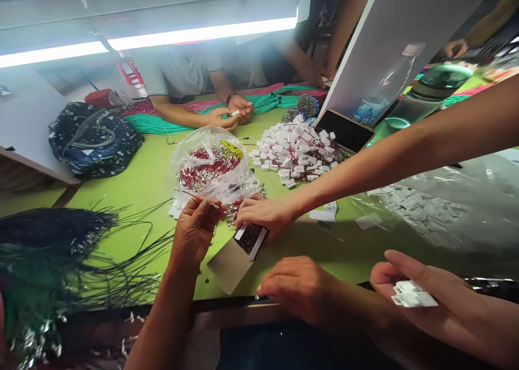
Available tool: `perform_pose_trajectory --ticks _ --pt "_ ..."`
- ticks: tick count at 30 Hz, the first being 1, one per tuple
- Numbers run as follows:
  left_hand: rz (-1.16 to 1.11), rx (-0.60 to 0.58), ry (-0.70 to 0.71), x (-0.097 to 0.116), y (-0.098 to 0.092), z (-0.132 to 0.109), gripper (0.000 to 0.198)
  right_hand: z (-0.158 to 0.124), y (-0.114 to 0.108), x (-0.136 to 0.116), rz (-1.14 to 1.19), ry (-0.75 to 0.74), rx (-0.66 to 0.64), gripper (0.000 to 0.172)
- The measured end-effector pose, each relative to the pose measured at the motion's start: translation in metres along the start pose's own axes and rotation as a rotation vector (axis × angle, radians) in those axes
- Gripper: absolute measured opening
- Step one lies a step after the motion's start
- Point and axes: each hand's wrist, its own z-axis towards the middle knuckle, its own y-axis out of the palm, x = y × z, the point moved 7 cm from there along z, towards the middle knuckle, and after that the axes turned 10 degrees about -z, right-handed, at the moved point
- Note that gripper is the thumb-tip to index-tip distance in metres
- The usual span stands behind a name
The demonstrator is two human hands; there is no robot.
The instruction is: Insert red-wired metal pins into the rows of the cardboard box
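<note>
My left hand (pixel 195 232) is closed in a pinch on a short red wire (pixel 187 193), held above the bench near the bag. My right hand (pixel 298 283) rests low by the bench's front edge, fingers curled together, with a small metal terminal (pixel 257 296) poking out at the fingertips. Between my hands lies a flat dark case with a beige flap (pixel 231 264). A co-worker's hand (pixel 263 213) reaches across from the right, over loose terminal-tipped wires and just behind the case. The same person's other hand (pixel 425 299) holds several white connector housings (pixel 412 294).
An open plastic bag of red wires (pixel 208 167) stands mid-bench beside a heap of white connectors (pixel 295 148). Dark wire bundles (pixel 48 229) spread at left. A phone (pixel 344 131), bottle (pixel 379 94) and connector bag (pixel 430 210) lie right. Another person (pixel 231 116) works opposite.
</note>
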Motion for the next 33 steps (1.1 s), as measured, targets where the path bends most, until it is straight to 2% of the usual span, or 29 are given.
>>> perform_pose_trajectory --ticks 3,4,7,10,14,22,33 --pt "-0.011 -0.009 -0.020 -0.002 -0.001 0.000 0.032 -0.008 0.001 0.004 0.259 0.001 0.045 0.023" --pt "-0.026 -0.008 -0.028 -0.003 -0.001 0.000 0.032 -0.011 0.002 0.007 0.281 0.029 0.062 0.022" --pt "-0.092 0.016 -0.031 -0.003 -0.002 0.001 0.034 -0.017 0.002 0.017 0.296 0.109 0.099 0.019" --pt "-0.117 0.075 -0.021 -0.002 -0.003 0.000 0.032 -0.021 0.001 0.021 0.290 0.116 0.120 0.017" --pt "-0.110 0.131 -0.023 -0.002 -0.004 0.001 0.036 -0.020 0.003 0.026 0.196 0.132 0.057 0.020" --pt "-0.086 0.133 -0.009 -0.002 0.003 0.000 0.043 -0.014 0.006 0.034 0.265 0.107 0.138 0.023" --pt "-0.070 0.094 -0.053 -0.009 0.005 0.000 0.042 -0.018 0.006 0.049 0.489 0.311 0.109 0.023"
